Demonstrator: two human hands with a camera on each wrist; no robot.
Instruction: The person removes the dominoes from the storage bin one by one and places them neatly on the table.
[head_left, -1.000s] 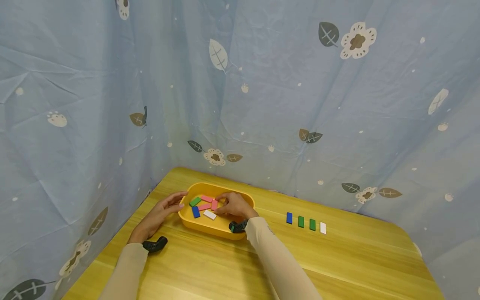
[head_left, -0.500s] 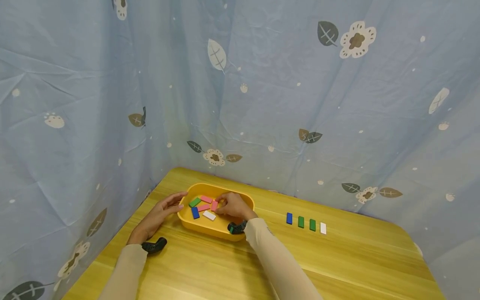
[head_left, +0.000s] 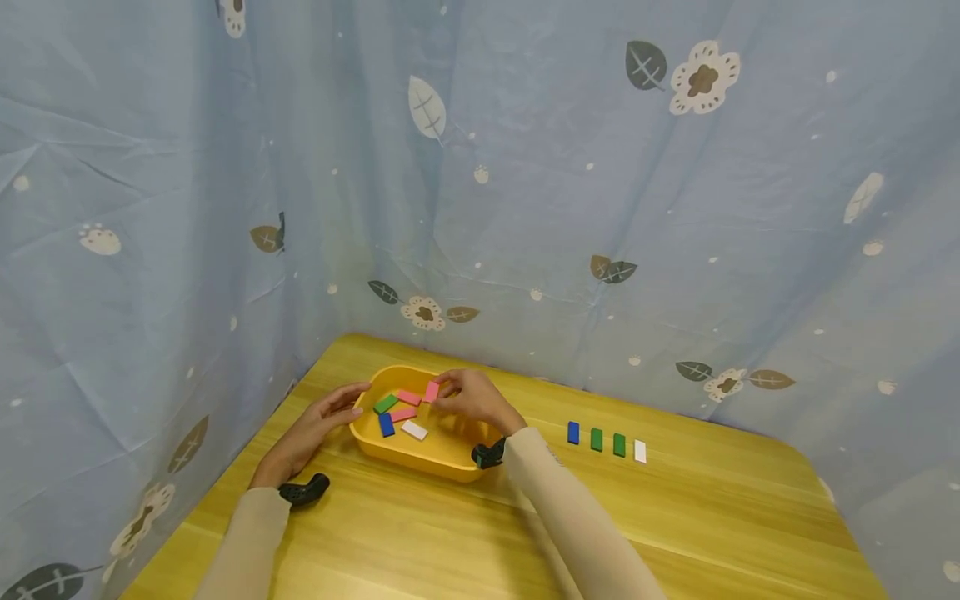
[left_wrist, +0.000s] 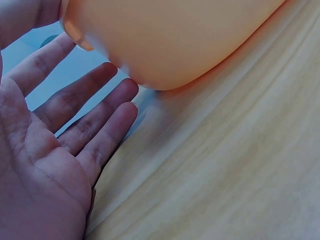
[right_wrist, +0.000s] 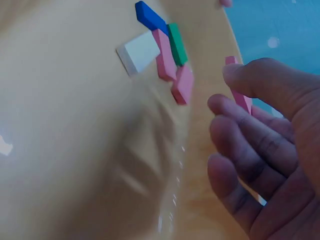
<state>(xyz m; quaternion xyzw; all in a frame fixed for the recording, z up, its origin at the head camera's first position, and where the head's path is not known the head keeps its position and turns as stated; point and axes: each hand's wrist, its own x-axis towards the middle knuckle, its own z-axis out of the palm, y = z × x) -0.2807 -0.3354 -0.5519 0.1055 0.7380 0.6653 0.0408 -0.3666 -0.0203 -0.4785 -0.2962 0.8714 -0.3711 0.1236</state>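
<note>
My right hand (head_left: 476, 396) pinches a pink block (head_left: 432, 392) between thumb and fingers, raised over the far side of a yellow plastic basin (head_left: 420, 460). In the right wrist view, the same pink block (right_wrist: 242, 100) stands on end behind the thumb. Below it on the basin floor lie two pink blocks, a green block (head_left: 386, 404), a blue block (head_left: 386, 425) and a white block (head_left: 414, 430). My left hand (head_left: 318, 429) rests at the basin's left end. In the left wrist view, its extended fingers (left_wrist: 75, 105) lie against the basin's outer wall (left_wrist: 165, 45).
To the right of the basin, a blue block (head_left: 573, 432), two green blocks (head_left: 596, 440) and a white block (head_left: 640, 452) form a spaced row on the wooden table (head_left: 420, 542). A blue patterned curtain (head_left: 525, 208) hangs along the table's left and far edges.
My right hand has lifted the pink block from the basin floor and moved it up and slightly away toward the far rim. The left hand stays at the basin's end.
</note>
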